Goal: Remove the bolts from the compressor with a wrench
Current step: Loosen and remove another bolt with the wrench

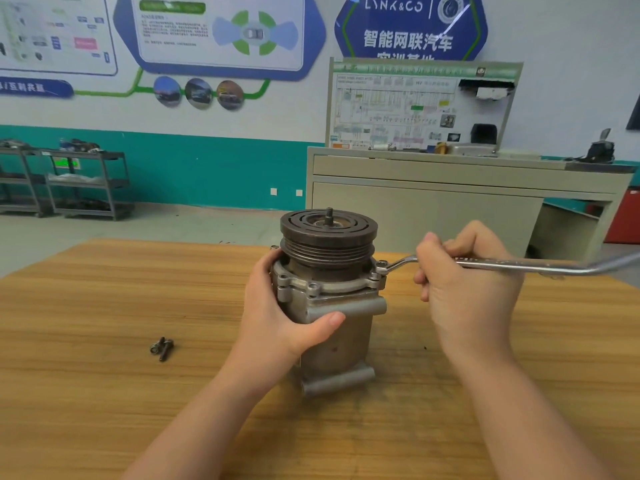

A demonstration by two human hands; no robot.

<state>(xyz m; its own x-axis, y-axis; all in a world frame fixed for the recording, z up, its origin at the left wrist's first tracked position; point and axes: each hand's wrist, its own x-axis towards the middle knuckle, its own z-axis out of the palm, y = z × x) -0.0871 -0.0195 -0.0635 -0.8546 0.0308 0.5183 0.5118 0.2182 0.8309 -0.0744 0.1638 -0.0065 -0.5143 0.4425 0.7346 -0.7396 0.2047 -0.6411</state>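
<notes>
While the compressor (332, 306) stands upright on the wooden table (104, 306), the wrench (502, 264) ring sits over a bolt (381, 264) on its right flange. Of the hands, the left hand (277, 306) grips the housing and the right hand (467, 285) curls round the wrench shaft. Two loose bolts (162, 348) lie well left.

Wooden table (104, 306); beige cabinet (450, 202) and 2 shelving carts (86, 181) behind.

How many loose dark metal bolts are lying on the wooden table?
2: both dark metal bolts lie touching each other on the wooden table, left of the grey metal compressor. Others may be hidden behind it.
</notes>
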